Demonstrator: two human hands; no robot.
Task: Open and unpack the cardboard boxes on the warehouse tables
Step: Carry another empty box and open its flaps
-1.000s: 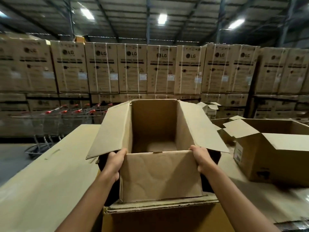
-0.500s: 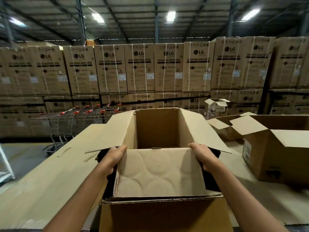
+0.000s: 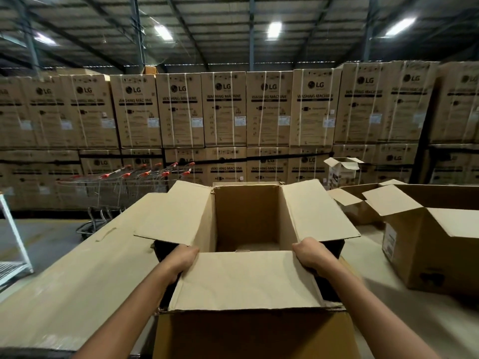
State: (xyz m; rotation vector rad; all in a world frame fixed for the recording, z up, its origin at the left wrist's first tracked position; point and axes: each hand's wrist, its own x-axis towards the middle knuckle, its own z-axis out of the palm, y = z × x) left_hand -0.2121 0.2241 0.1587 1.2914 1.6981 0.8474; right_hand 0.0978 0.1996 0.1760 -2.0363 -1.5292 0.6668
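Open cardboard box [image 3: 248, 224] at table's [image 3: 77, 275] near edge, seemingly empty, atop a second carton [image 3: 254, 335]; left hand [image 3: 182, 257] and right hand [image 3: 312, 256] clenched on its near corners; likely mid-removal—next, set aside clear of opened box [image 3: 435, 244].

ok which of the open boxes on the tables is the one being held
The middle box, directly ahead: the left hand and right hand grip its sides. The open boxes at right and the small one behind sit untouched.
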